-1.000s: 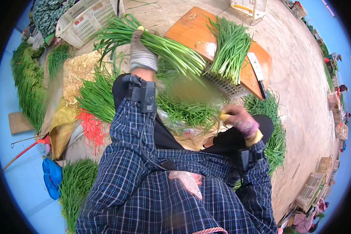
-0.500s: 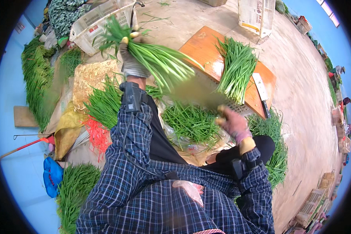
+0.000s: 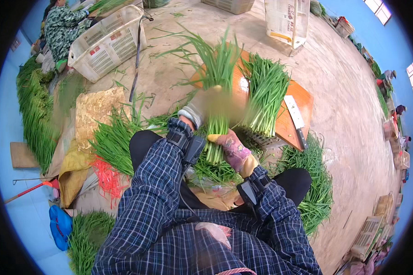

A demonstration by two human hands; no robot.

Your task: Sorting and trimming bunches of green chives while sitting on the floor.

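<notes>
A bunch of green chives stands upright in front of me, leaves up and pale stem ends down. My left hand, in a greyish glove, is closed round its middle; a blurry smudge partly covers that spot. Lower down, my right hand, in a pink and yellow glove, wraps the stems from the right side. Just beyond, another chive bundle lies on an orange board. A knife with a wide blade and dark handle rests on the board, right of that bundle.
Loose chives lie left and right of my knees. Red plastic strips and a yellow sack are on the left. White crates stand farther off. A person in patterned clothing sits at the far left.
The chive bunch has come from the far left to the middle and turned from slanting to upright. My right hand, previously apart from it, now grips its stems.
</notes>
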